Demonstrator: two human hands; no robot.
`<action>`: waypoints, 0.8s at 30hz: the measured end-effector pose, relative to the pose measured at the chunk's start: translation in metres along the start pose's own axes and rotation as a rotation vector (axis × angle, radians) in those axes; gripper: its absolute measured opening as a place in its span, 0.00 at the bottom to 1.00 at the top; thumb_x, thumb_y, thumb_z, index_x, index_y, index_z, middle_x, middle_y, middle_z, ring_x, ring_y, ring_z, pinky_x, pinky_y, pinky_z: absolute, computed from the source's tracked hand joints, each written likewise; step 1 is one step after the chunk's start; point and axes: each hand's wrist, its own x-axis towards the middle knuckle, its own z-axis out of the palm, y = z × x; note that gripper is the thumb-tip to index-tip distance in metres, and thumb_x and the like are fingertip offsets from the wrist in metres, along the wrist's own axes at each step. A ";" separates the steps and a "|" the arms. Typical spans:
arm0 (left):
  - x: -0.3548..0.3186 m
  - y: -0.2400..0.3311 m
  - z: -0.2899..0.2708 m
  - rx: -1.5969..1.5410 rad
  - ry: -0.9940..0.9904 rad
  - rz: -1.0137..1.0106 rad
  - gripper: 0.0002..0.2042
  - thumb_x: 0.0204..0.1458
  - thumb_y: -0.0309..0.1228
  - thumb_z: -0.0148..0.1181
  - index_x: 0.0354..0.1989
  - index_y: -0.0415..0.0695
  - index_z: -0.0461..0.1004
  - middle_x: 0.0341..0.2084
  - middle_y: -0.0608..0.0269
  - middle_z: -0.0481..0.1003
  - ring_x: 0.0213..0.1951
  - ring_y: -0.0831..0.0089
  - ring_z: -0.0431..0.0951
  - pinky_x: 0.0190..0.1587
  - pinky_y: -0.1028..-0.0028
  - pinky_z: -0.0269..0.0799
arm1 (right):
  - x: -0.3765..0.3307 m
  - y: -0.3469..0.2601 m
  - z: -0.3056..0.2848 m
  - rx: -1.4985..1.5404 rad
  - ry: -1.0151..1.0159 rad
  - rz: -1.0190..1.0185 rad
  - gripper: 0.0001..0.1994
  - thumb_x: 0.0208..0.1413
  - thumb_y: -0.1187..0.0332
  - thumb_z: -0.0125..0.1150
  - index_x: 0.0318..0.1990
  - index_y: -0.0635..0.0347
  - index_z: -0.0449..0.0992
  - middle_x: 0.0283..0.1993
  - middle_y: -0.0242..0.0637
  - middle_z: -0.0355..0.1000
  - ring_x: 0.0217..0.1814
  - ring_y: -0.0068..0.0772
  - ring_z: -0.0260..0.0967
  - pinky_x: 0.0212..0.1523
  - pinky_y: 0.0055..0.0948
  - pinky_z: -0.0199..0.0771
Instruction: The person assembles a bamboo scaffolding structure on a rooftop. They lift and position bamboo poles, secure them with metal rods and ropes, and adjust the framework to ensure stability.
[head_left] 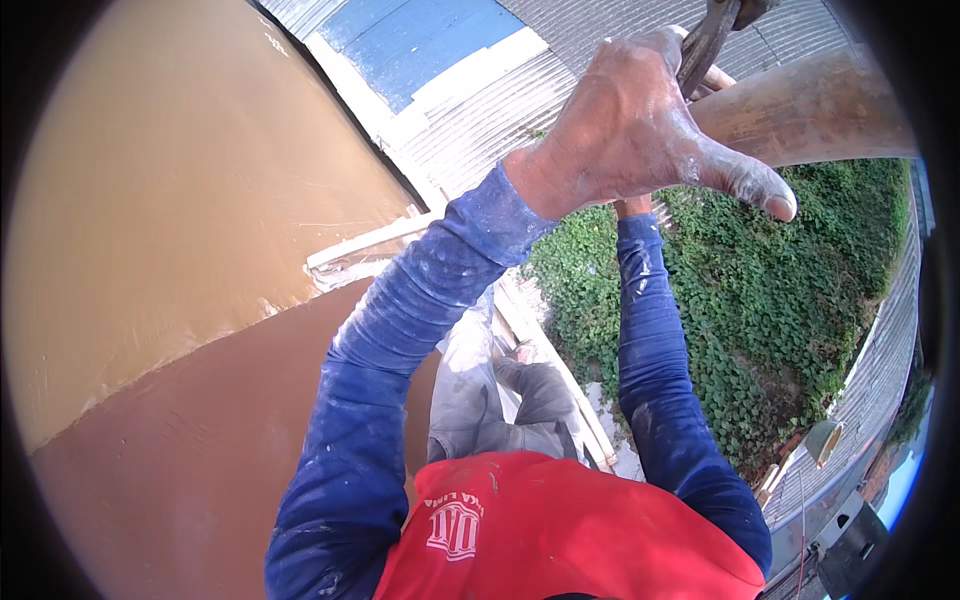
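Observation:
My left hand, dusted with pale powder, is raised at the upper right with its back toward me. Its thumb is stretched out below a thick brown pole, apart from the fingers, which are partly hidden. Against the fingers hangs a dark, worn strip, its upper part meeting a dark piece at the picture's top. The strip's material is unclear. My right hand is mostly covered by the left one; only a bit near the wrist shows, so its grip cannot be seen.
Beneath me runs a narrow white ledge with my dusty trousers above it. Left is a smooth brown surface. Green creepers grow below on the right. Corrugated roofing and a blue panel lie farther off.

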 end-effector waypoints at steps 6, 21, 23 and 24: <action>0.018 0.011 0.025 0.344 0.086 0.146 0.52 0.15 0.70 0.79 0.28 0.23 0.71 0.18 0.49 0.74 0.22 0.58 0.79 0.28 0.67 0.79 | 0.002 0.002 0.006 -0.049 0.045 -0.035 0.15 0.69 0.58 0.49 0.29 0.50 0.64 0.21 0.27 0.55 0.23 0.23 0.52 0.32 0.32 0.63; -0.014 0.012 0.037 0.289 0.201 -0.174 0.38 0.29 0.54 0.83 0.31 0.27 0.73 0.21 0.50 0.75 0.28 0.60 0.80 0.35 0.61 0.78 | -0.004 -0.120 -0.020 -0.132 0.279 -0.094 0.15 0.70 0.61 0.49 0.29 0.53 0.66 0.23 0.28 0.57 0.24 0.22 0.53 0.33 0.29 0.63; -0.047 0.014 0.045 0.284 0.412 -0.135 0.36 0.35 0.51 0.81 0.37 0.27 0.73 0.24 0.49 0.76 0.30 0.59 0.80 0.37 0.61 0.77 | -0.032 -0.145 -0.029 -0.163 0.280 -0.089 0.15 0.70 0.61 0.49 0.29 0.53 0.66 0.23 0.28 0.57 0.24 0.21 0.53 0.33 0.29 0.63; -0.058 0.011 0.061 0.226 0.501 -0.086 0.36 0.38 0.50 0.80 0.40 0.27 0.72 0.26 0.49 0.76 0.31 0.59 0.80 0.38 0.60 0.77 | -0.052 -0.170 -0.053 -0.192 0.268 -0.123 0.15 0.70 0.61 0.49 0.29 0.53 0.67 0.23 0.28 0.57 0.24 0.21 0.54 0.33 0.29 0.63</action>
